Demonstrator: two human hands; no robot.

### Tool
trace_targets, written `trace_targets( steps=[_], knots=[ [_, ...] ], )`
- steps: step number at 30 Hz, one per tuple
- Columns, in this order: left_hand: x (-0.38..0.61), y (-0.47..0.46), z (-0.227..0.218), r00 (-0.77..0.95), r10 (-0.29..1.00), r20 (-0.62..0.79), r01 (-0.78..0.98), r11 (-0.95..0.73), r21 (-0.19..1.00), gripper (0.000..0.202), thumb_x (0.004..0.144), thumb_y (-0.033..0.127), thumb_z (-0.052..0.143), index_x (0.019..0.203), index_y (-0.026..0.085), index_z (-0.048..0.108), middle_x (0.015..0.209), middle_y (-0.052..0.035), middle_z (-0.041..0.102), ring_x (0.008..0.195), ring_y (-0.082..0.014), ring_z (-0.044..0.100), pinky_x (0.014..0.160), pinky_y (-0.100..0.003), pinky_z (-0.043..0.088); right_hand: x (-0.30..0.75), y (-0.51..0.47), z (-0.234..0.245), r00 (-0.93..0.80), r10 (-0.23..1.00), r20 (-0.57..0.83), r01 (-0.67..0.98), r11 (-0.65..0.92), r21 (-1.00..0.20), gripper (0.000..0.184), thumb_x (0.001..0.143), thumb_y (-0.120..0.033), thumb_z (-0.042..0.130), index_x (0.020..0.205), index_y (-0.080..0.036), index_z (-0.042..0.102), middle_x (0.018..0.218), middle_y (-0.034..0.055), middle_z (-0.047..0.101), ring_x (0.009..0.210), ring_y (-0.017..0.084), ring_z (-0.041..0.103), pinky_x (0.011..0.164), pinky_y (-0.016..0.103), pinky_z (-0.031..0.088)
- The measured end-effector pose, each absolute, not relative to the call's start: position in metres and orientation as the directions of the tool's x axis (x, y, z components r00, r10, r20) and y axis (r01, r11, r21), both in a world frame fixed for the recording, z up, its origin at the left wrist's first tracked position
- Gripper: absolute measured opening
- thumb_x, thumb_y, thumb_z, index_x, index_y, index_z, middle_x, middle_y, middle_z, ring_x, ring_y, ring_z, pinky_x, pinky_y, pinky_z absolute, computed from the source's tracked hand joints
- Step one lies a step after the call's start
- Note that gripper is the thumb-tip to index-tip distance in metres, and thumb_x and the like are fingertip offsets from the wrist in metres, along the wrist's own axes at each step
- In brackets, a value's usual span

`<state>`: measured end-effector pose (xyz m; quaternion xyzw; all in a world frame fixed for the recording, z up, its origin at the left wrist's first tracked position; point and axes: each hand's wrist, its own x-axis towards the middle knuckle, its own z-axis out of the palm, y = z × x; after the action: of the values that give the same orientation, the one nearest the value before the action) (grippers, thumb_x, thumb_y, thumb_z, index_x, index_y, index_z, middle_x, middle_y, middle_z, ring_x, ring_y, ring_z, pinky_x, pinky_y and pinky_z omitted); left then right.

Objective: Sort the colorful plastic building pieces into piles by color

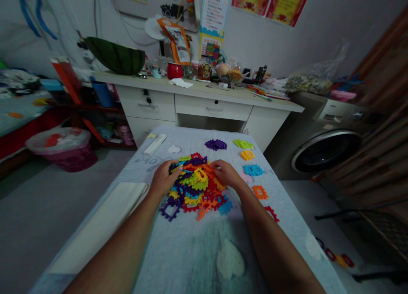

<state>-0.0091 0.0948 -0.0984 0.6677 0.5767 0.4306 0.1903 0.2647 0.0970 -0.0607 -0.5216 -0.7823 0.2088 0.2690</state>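
Note:
A mixed pile of notched plastic building pieces (194,183) in purple, red, orange, yellow, green and blue lies on the cloth-covered table. At its left edge my left hand (164,176) is closed with thumb and fingers around a purple piece (174,168). My right hand (225,173) reaches the pile's right edge, its fingers pinched on an orange piece (215,167). To the right lie sorted groups: purple pieces (216,145), green pieces (243,144), yellow pieces (247,155), blue pieces (253,170), orange pieces (260,192) and red pieces (273,214), partly behind my right forearm.
A white strip-shaped object (155,145) rests at the table's far left, and a folded pale sheet (102,226) along the left edge. Beyond stands a white desk (149,105) with household items. A washing machine (315,137) is right, a pink bin (68,156) left.

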Motion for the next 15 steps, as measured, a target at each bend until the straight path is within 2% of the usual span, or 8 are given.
trace_targets(
  steps=[7,15],
  knots=[
    [-0.010,0.094,-0.097,-0.015,0.937,0.348,0.612,-0.267,0.744,0.039,0.082,0.052,0.055,0.106,0.022,0.064,0.109,-0.0060,0.067,0.103,-0.0245,0.062,0.096,-0.039,0.046,0.276,0.092,-0.044,-0.419,0.886,0.197,0.606,0.435,-0.666,0.019,0.072,-0.008,0.056,0.084,-0.020,0.063,0.108,0.0037,0.067,0.102,0.019,0.060,0.090,0.033,0.047],
    [-0.011,0.096,-0.102,-0.014,0.936,0.352,0.609,-0.271,0.745,0.040,0.082,0.053,0.055,0.107,0.022,0.063,0.112,-0.0066,0.067,0.106,-0.0246,0.061,0.097,-0.038,0.046,0.295,0.091,-0.025,-0.331,0.915,0.230,0.662,0.399,-0.634,0.012,0.073,-0.013,0.058,0.083,-0.019,0.063,0.100,0.0045,0.065,0.094,0.018,0.060,0.082,0.032,0.049]
  ],
)
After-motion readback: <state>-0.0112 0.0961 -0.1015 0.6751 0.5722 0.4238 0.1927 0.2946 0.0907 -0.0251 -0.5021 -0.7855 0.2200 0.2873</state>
